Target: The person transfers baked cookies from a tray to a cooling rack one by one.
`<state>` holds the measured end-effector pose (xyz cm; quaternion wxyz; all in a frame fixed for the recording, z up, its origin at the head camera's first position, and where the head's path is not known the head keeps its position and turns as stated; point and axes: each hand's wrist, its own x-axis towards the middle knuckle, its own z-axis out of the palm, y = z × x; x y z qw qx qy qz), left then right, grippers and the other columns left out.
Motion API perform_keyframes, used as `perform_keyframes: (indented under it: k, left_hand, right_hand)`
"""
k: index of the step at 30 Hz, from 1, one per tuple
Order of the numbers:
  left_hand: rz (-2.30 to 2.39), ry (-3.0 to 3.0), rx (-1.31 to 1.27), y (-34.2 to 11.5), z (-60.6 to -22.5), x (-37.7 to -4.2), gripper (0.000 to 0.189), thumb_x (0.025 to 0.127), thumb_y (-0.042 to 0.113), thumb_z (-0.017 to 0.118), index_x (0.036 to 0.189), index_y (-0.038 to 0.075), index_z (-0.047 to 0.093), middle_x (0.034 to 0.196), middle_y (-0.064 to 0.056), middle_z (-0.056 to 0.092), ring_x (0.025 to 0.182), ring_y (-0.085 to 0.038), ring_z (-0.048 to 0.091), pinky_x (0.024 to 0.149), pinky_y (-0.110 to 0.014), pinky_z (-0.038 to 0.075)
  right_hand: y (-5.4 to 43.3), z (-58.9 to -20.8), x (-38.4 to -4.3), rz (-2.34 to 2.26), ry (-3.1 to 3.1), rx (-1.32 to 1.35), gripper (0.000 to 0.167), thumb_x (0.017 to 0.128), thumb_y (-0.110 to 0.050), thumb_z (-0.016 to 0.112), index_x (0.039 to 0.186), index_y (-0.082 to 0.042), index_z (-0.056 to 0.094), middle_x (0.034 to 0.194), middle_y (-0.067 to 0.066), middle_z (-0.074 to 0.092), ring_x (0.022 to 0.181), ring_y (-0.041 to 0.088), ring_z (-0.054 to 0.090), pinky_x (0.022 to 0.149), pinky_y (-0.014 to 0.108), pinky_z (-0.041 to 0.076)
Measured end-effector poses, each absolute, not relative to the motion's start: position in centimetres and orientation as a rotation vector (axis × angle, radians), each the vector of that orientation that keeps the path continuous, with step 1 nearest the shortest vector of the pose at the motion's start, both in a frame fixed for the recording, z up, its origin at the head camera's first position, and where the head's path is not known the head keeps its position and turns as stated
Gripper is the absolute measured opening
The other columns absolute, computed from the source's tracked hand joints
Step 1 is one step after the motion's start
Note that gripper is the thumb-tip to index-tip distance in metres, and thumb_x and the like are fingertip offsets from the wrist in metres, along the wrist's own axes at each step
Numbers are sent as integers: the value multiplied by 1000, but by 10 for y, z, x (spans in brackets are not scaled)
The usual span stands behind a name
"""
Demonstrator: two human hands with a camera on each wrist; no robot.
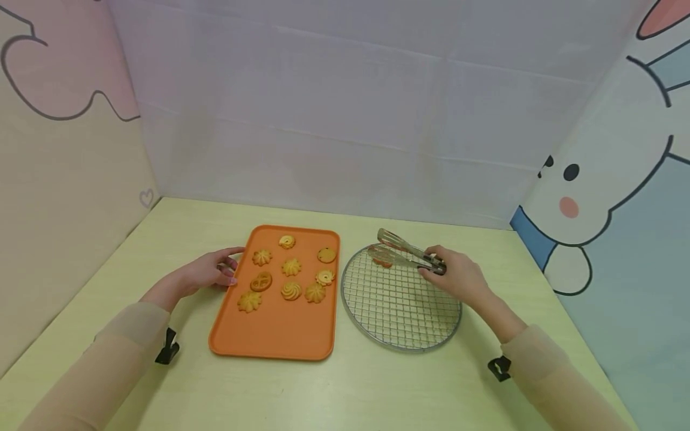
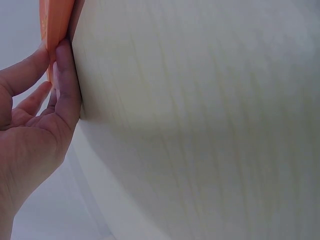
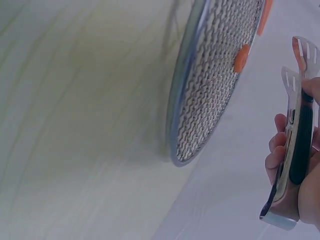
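My left hand holds the left rim of an orange tray, thumb on the rim and fingers tucked at its underside in the left wrist view. Several baked cookies lie on the tray, among them a pretzel-shaped one, a swirled one and a round one. In my right hand is a pair of metal tongs with dark grips, its slotted ends apart and nothing between them. Below them, a brown cookie rests near the far edge of a round wire rack, partly hidden by the tongs.
Tray and rack stand side by side on a pale wooden table. A white wall sheet closes off the back, with cartoon-printed panels at both sides. Dark straps sit at both wrists.
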<state>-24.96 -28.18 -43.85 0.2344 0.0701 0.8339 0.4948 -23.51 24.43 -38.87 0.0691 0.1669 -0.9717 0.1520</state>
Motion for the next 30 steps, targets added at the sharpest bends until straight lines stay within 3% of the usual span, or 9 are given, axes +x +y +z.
perform_keyframes:
  k: [9, 22, 26, 30]
  left_hand:
    - [1365, 2279, 197, -279, -433, -247, 80, 85, 1, 65, 149, 1, 17, 114, -18, 39, 91, -22, 48, 69, -26, 50]
    - [1368, 2262, 172, -278, -432, -247, 80, 86, 1, 64, 149, 1, 16, 115, -18, 38, 91, -22, 47, 69, -27, 50]
    - [1372, 2254, 167, -279, -435, -249, 80, 86, 1, 64, 149, 2, 16, 114, -18, 38, 91, -22, 47, 69, -27, 50]
    - [1374, 2250, 153, -281, -438, -251, 79, 86, 1, 64, 150, 3, 17, 114, -17, 38, 91, -22, 47, 70, -27, 51]
  right_hand:
    - [236, -374, -227, 545, -2872, 554, 44, 86, -38, 68, 121, -12, 59, 80, 2, 65, 61, 9, 55, 51, 29, 42]
    - [210, -358, -206, 543, -2803, 654, 43, 84, -37, 70, 120, -15, 60, 63, -5, 47, 50, 8, 37, 45, 27, 31]
    - [201, -358, -201, 539, -2789, 686, 43, 83, -36, 71, 119, -15, 60, 61, -7, 45, 49, 7, 36, 45, 25, 30]
    - [193, -360, -197, 549, -2768, 722, 42, 82, -35, 72, 117, -15, 61, 69, -7, 53, 50, 4, 40, 46, 23, 34]
